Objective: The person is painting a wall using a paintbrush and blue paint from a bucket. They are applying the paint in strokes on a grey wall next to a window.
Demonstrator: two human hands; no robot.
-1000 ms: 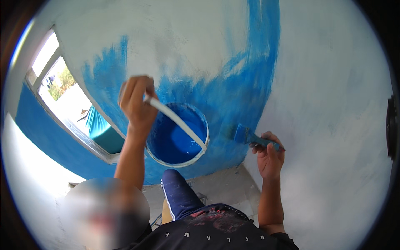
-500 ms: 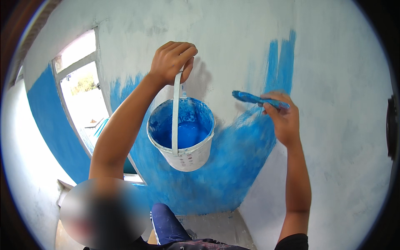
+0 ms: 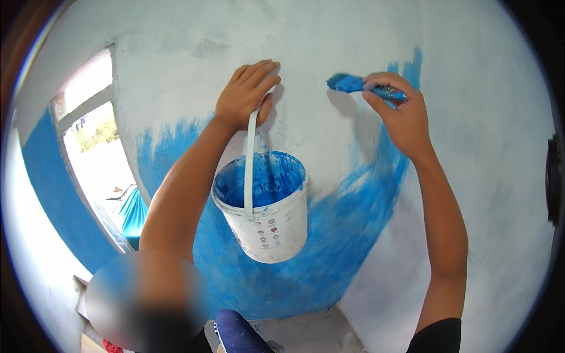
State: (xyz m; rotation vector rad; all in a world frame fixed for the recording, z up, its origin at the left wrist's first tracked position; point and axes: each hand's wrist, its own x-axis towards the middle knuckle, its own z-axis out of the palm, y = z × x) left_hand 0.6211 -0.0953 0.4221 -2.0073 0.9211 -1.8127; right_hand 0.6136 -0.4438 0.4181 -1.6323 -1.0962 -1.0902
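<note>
My left hand (image 3: 244, 97) is up against the wall, its thumb hooked around the white strap handle (image 3: 249, 167) of a paint bucket (image 3: 276, 235). The bucket is white outside and hangs tilted toward me, its inner wall smeared blue. Blue paint (image 3: 268, 195) lies inside it. To the right, my right hand (image 3: 406, 120) pinches a paintbrush (image 3: 347, 83) by its paint-stained handle. Blue coats the brush, and its bristles point left, close to the wall (image 3: 318, 35); whether they touch it, I cannot tell.
Fresh blue paint (image 3: 329, 247) covers the wall's lower part with a ragged upper edge; above it is bare grey-white. A corner meets a whitish side wall (image 3: 488, 176) at right. On the left is a window (image 3: 94, 135) with teal cloth (image 3: 134, 215) beside it. Grey floor (image 3: 306, 329) lies below.
My right hand has raised the brush higher on the wall. The bucket now appears lower and tilted more, showing more of its outer side. The view has shifted slightly.
</note>
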